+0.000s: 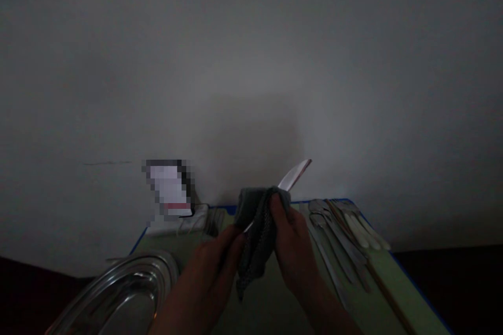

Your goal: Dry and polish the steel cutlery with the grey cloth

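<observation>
A table knife (295, 174) points up and to the right, its blade sticking out of a grey cloth (255, 241). My right hand (293, 243) is closed around the cloth where it wraps the blade. My left hand (214, 264) is closed on the knife's handle end below the cloth; the handle itself is mostly hidden. Both hands are held above the green table top (271, 306).
A row of several pieces of cutlery (341, 238) lies on the right of the table. An oval steel tray (121, 293) sits at the front left. A blurred white object (168, 191) and a white box stand at the back by the bare wall.
</observation>
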Demonstrator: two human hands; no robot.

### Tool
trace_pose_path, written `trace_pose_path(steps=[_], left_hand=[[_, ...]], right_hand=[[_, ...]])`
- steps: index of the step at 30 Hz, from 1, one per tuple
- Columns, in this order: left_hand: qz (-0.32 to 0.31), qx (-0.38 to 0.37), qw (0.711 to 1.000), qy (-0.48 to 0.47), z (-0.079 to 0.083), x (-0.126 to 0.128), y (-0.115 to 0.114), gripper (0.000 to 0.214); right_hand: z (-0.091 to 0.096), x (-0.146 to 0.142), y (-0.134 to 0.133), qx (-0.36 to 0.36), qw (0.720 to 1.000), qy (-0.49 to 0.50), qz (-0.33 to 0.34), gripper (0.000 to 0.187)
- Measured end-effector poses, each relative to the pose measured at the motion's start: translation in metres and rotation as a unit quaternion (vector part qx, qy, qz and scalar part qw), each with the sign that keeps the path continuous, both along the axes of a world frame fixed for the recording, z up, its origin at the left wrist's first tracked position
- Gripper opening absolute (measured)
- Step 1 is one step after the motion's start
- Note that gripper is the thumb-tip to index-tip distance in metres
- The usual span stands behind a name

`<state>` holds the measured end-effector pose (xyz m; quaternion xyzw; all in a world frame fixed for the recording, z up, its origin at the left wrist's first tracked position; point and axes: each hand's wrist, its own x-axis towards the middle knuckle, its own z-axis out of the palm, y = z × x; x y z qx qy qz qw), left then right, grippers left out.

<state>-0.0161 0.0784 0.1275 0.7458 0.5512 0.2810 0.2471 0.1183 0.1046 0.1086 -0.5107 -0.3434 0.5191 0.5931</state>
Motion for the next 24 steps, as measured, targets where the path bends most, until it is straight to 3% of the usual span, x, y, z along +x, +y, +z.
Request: trace_pose_path(steps=[4,8,12,16,24], left_hand=[[0.002,-0.011,1.0,0.011,-0.004,-0.003,0.0,0.02],[-0.002,0.059,0.998,-0.003,-0.006,-0.008,0.0,0.034],[-0.046,0.145,0.988,0.002,-0.006,-0.013,0.005,0.025],[-0.037,0.188,0.982,0.011,-0.008,-0.016,0.009,0.029],[-0.034,0.119,0.992,0.041,0.004,-0.027,0.001,0.026]], right_hand=[[-0.001,0.012,0.009,-0.002,0.999,0.036,0.004,0.043],[0.003,0.028,0.018,-0.017,0.992,0.124,-0.035,0.04],[0.005,0.036,0.022,-0.018,0.99,0.136,-0.037,0.039],[0.004,0.035,0.022,-0.011,0.987,0.153,-0.046,0.041],[-0.002,0.043,0.028,0.033,0.971,0.181,-0.155,0.043]])
